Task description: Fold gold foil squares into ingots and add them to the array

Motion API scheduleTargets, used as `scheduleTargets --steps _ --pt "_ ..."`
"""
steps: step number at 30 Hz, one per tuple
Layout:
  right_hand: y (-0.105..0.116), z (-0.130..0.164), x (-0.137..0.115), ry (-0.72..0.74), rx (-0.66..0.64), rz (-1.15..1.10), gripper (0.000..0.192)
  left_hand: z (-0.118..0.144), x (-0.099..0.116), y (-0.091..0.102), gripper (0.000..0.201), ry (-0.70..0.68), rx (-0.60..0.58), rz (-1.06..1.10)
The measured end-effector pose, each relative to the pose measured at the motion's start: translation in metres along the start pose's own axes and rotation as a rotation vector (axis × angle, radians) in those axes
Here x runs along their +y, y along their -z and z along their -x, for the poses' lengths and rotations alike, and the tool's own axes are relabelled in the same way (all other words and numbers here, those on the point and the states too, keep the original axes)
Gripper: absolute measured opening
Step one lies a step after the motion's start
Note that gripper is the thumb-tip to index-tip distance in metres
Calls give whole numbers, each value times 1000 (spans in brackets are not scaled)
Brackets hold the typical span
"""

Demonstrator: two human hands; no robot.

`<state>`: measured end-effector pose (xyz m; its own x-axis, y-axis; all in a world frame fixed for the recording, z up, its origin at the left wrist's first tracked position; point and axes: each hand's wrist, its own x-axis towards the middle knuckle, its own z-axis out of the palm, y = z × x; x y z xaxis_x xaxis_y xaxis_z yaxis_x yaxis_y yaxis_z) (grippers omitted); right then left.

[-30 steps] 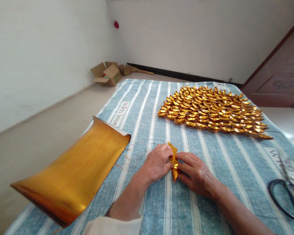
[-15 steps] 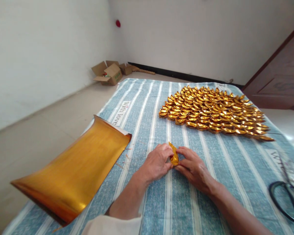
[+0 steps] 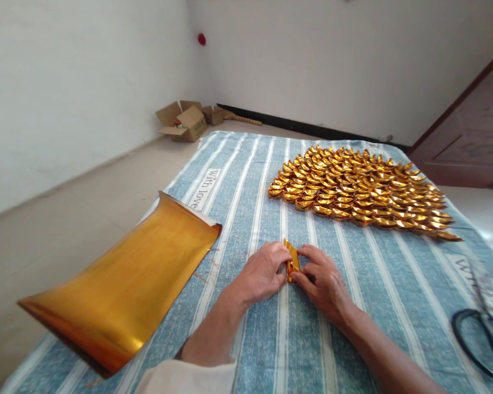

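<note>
A small folded piece of gold foil paper (image 3: 292, 257) is held low over the striped cloth (image 3: 267, 350), between my two hands. My left hand (image 3: 267, 271) pinches its left edge with thumb and fingers. On the right side, my right hand (image 3: 322, 282) grips it, its thumb pressing near the lower end. Beyond my right hand, many folded gold paper ingots (image 3: 361, 189) stand in tight rows. To the left of my left hand lies a stack of large gold foil sheets (image 3: 123, 279), its edges curling up.
Black-handled scissors (image 3: 480, 342) lie at the right edge, beside a clear plastic piece. Thin gold scraps (image 3: 211, 269) are scattered by the sheets. An open cardboard box (image 3: 191, 123) stands on the floor beyond the table's far left corner, and a brown door (image 3: 468, 137) is at the right.
My right thumb and fingers have shifted on the foil piece, which now looks flatter and narrower. My left hand has hardly moved. The view has shifted slightly.
</note>
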<state>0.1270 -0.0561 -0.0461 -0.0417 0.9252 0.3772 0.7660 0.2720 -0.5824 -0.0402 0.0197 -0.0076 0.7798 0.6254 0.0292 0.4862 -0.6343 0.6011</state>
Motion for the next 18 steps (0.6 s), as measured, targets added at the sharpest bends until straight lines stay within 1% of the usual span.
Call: scheduleTargets --steps 4,10,15,18 --pt "0 0 -2 -12 -4 -8 22 -1 2 2 28 -1 11 2" --pt "-1 -1 -3 -19 17 -12 22 -4 5 2 16 40 37 58" --pt "-1 -2 -5 -33 17 -25 21 -5 1 -3 18 53 91 92" --pt "-1 -2 -5 -32 38 -35 20 -5 -1 -5 18 62 104 89"
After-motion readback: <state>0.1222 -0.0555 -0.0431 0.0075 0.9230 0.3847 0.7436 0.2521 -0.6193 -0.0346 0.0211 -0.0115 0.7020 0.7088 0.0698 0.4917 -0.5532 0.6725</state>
